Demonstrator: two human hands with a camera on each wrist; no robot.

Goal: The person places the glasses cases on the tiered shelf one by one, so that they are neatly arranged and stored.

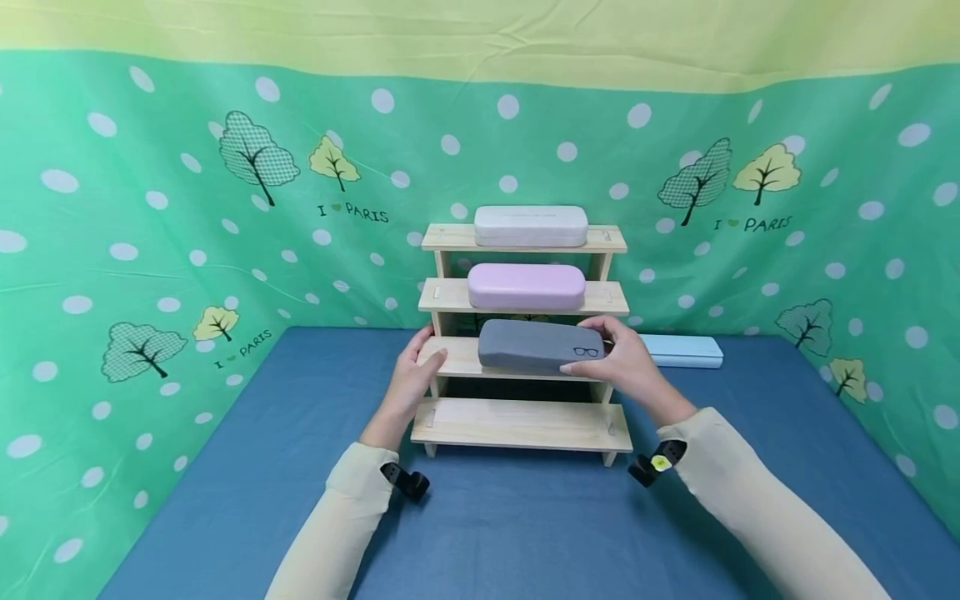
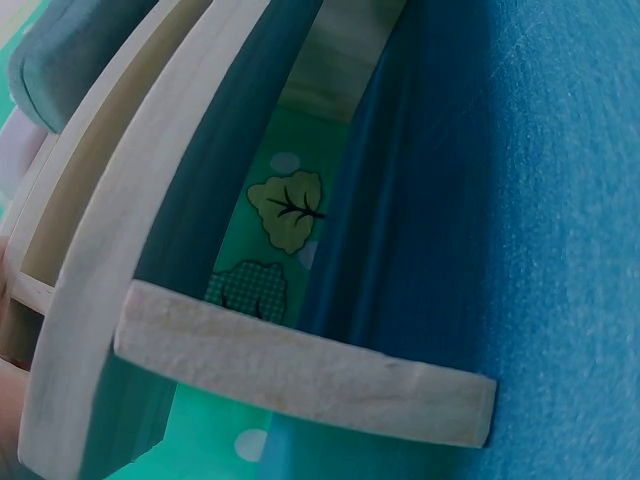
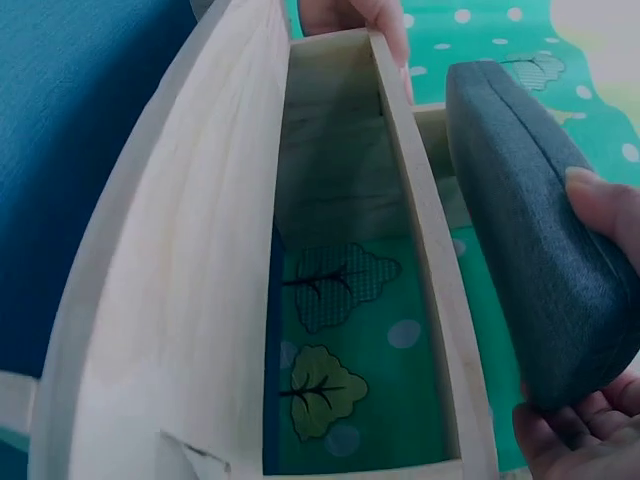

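A gray glasses case (image 1: 525, 346) with a small glasses print lies along the second-lowest step of a wooden tiered stand (image 1: 517, 422). My right hand (image 1: 626, 367) grips its right end, thumb at the front and fingers behind. In the right wrist view the gray case (image 3: 530, 220) shows between thumb and fingertips, close over the step's edge. My left hand (image 1: 412, 375) holds the left side of the stand at that same step, thumb over the board's end. Only a sliver of that hand appears in the left wrist view. On the steps above sit a lilac case (image 1: 527, 287) and a white case (image 1: 531, 227).
Behind the right hand, a light blue case (image 1: 686, 352) lies on the blue tablecloth (image 1: 525, 533). The lowest step is bare wood. A green dotted curtain (image 1: 420, 150) with tree prints hangs close behind the stand.
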